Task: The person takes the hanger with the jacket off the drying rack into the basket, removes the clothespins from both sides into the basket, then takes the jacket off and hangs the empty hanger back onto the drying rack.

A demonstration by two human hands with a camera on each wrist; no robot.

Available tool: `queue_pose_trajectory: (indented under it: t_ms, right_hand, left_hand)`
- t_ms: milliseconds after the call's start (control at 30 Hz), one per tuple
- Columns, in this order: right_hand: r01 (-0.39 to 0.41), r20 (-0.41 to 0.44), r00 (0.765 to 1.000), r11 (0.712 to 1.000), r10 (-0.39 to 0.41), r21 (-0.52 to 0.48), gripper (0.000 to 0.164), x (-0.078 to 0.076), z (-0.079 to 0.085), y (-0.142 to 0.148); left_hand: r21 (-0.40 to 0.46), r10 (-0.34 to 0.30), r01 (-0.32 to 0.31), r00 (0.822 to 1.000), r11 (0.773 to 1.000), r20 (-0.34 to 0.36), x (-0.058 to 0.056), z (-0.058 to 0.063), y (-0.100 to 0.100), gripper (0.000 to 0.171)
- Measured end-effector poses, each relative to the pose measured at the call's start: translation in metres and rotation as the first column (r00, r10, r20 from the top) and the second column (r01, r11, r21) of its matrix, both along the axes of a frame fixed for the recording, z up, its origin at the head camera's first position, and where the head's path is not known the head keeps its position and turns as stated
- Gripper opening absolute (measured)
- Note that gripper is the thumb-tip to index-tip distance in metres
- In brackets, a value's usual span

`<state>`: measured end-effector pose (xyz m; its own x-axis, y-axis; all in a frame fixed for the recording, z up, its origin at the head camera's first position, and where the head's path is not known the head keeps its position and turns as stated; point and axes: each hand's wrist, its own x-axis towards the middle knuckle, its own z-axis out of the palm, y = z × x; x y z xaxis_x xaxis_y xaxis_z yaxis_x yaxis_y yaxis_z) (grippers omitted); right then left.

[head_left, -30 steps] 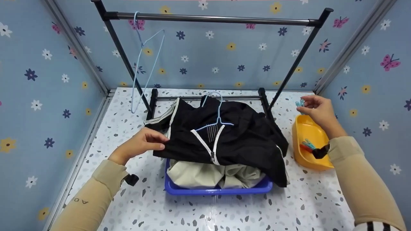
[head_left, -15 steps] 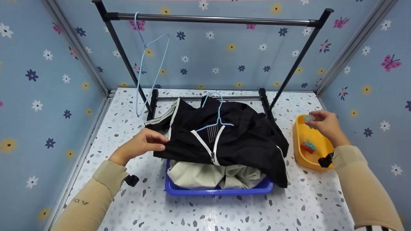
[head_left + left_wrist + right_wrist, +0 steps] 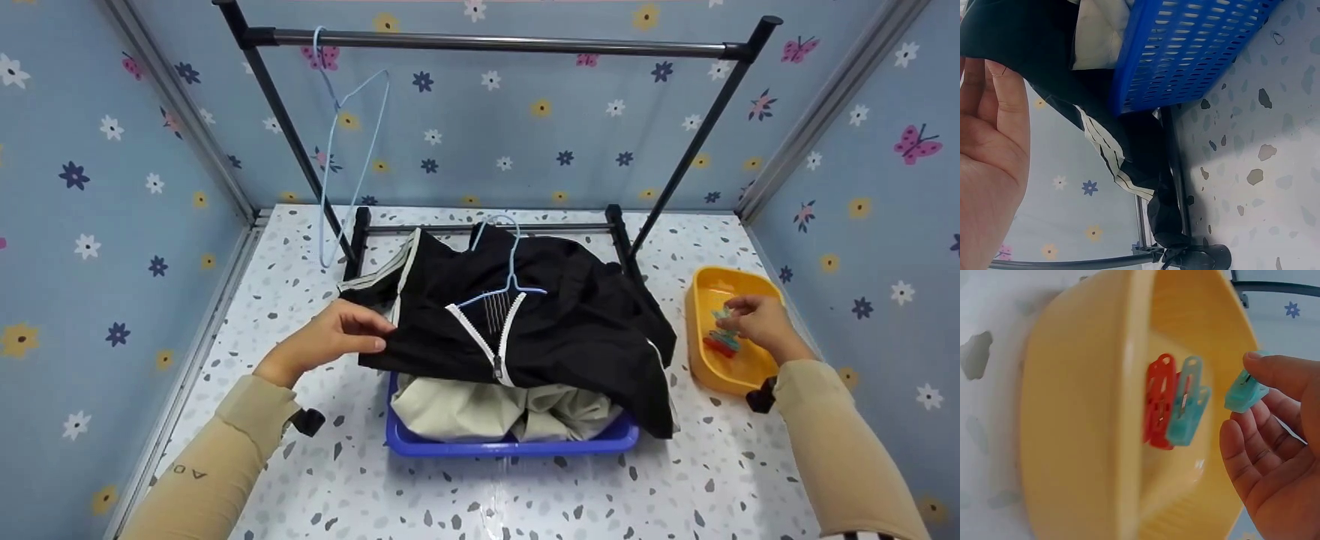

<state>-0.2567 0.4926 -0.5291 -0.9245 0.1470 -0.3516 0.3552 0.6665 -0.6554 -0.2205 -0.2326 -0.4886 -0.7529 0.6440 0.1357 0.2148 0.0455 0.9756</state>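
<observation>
A black jacket [image 3: 577, 322] with white zipper edging lies over a blue basket [image 3: 517, 448], and a light blue hanger [image 3: 512, 259] sticks out of its neck opening. At the jacket's left side, my left hand [image 3: 322, 341] pinches the fabric edge; the left wrist view has some of its fingers hidden beneath the cloth. My right hand [image 3: 766, 327] is over the yellow tub [image 3: 697, 360], pinching a teal clothespin [image 3: 1244, 391] between thumb and fingers. Red clothespins [image 3: 1161, 402] and another teal clothespin [image 3: 1186, 410] lie on the tub's floor.
Beige fabric [image 3: 457, 409] fills the basket under the jacket. Behind stands a black clothes rack [image 3: 487, 43], with a second light blue hanger [image 3: 330, 142] on the left of its bar. Flower-patterned walls [image 3: 60, 247] enclose the speckled surface [image 3: 375, 495].
My right hand has moved down and toward me with the teal clothespin, from the tub's far rim to inside it. The rack's hanger sways slightly; my left hand stays put.
</observation>
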Motion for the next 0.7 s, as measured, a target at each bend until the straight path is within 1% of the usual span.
queue_pose_trajectory:
  t_ms: [100,233,467,500,567,700]
  right_hand:
    - [-0.004,0.04,0.999,1.0,0.004,-0.004,0.059,0.001,-0.006,0.006]
    - [0.003,0.069,0.998,1.0,-0.004,0.006,0.06,0.002,-0.009,0.009]
    - [0.08,0.103,0.991,0.997,-0.08,0.006,0.066,0.004,-0.007,0.012]
    - [0.091,0.102,0.991,0.996,-0.092,0.008,0.067,0.005,-0.007,0.012]
    - [0.087,0.086,0.992,0.996,-0.088,0.018,0.069,0.004,-0.006,0.013]
    - [0.063,0.044,0.997,0.997,-0.064,0.037,0.069,0.001,-0.003,0.014]
  left_hand:
    - [-0.002,0.001,-0.001,1.0,1.0,0.001,0.0,0.0,0.0,0.033]
    - [-0.006,0.003,-0.003,1.0,1.0,0.006,0.0,-0.001,0.0,0.032]
    - [-0.023,0.016,-0.016,1.0,1.0,0.006,0.001,0.0,0.0,0.031]
    - [-0.025,0.017,-0.017,1.0,1.0,0.011,0.001,-0.001,0.0,0.031]
    - [-0.02,0.013,-0.013,1.0,1.0,0.014,0.001,0.0,0.0,0.03]
    - [-0.014,0.012,-0.012,1.0,1.0,0.022,0.002,0.0,0.0,0.033]
